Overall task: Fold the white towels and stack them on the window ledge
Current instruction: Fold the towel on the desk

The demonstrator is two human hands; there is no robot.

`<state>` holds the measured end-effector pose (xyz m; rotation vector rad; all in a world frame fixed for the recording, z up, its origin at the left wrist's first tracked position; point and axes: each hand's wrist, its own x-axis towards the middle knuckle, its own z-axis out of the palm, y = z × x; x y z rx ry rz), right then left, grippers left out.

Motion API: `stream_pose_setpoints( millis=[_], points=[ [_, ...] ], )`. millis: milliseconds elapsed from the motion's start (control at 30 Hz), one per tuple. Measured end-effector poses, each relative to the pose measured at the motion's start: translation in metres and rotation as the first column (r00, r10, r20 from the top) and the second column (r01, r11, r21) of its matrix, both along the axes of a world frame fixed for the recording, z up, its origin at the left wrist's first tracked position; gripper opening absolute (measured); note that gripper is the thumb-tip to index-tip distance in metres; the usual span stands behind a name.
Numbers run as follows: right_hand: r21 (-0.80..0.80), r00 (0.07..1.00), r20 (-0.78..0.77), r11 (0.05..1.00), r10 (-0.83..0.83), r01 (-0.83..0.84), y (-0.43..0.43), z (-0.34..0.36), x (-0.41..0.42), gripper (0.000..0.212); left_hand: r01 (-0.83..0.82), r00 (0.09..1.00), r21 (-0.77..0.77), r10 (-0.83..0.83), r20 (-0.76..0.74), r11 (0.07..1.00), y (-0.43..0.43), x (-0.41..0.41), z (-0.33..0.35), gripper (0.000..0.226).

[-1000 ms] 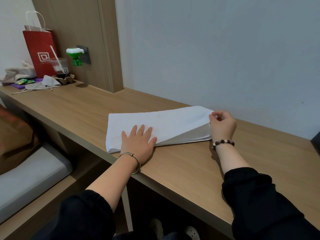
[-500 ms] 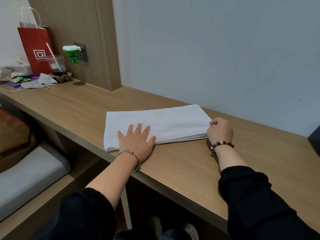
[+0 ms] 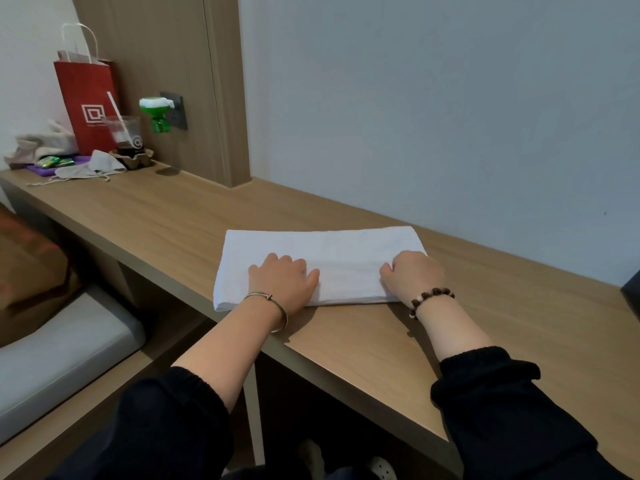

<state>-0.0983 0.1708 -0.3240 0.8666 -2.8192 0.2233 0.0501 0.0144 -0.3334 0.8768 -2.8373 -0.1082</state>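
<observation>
Our left hand (image 3: 282, 284) and right hand (image 3: 412, 275) rested on the folded towel (image 3: 332, 251) on the ledge (image 3: 173, 216). Fingers curled; whether they gripped cloth, we could not tell.

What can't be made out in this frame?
Head view only:
- Fingertips of the left hand and right hand: hidden behind the knuckles, so pinching or pressing the white towel is unclear.
- Towel's layer count: near edge partly covered by both wrists.
- The dark object at right: cut off by frame edge.
- Small print on the red bag: too small.
</observation>
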Motion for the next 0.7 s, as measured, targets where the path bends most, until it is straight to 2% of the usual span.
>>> stream_pose_setpoints(
  millis=[100,167,200,233,300,367,500,700],
  points=[
    [0.066,0.999,-0.032,0.997,-0.029,0.031,-0.001,0.014,0.018,0.026,0.102,0.988,0.079,-0.092,-0.122,0.992,-0.007,0.004,0.010,0.038],
    [0.093,0.988,-0.114,0.991,0.103,-0.092,-0.012,0.019,0.034,0.026,0.163,0.978,0.079,-0.151,-0.141,0.983,-0.016,0.010,0.002,0.031],
    [0.126,0.975,-0.090,0.973,0.204,-0.192,-0.020,0.017,0.041,0.032,0.159,0.986,0.078,-0.154,-0.070,0.984,-0.018,0.013,-0.004,0.036],
    [0.141,0.959,0.003,0.949,0.283,-0.281,-0.030,0.011,0.045,0.041,0.130,0.991,0.078,-0.133,0.032,0.988,-0.020,0.015,-0.010,0.044],
    [0.185,0.920,0.237,0.916,0.311,-0.357,-0.046,-0.004,0.046,0.055,0.050,0.983,0.070,-0.061,0.173,0.996,-0.021,0.014,-0.016,0.052],
    [0.186,0.916,0.318,0.931,0.246,-0.315,-0.047,-0.017,0.030,0.058,0.022,0.981,0.064,-0.033,0.191,0.998,-0.023,0.013,-0.017,0.054],
    [0.187,0.961,0.277,0.981,0.002,-0.056,-0.018,-0.015,-0.017,0.057,-0.018,0.979,0.076,0.002,0.206,0.997,-0.026,0.016,-0.017,0.057],
    [0.252,0.956,0.252,0.964,-0.151,0.086,-0.019,-0.010,-0.027,0.057,-0.073,0.978,0.100,0.052,0.202,0.992,-0.016,0.019,-0.017,0.058]
  ],
)
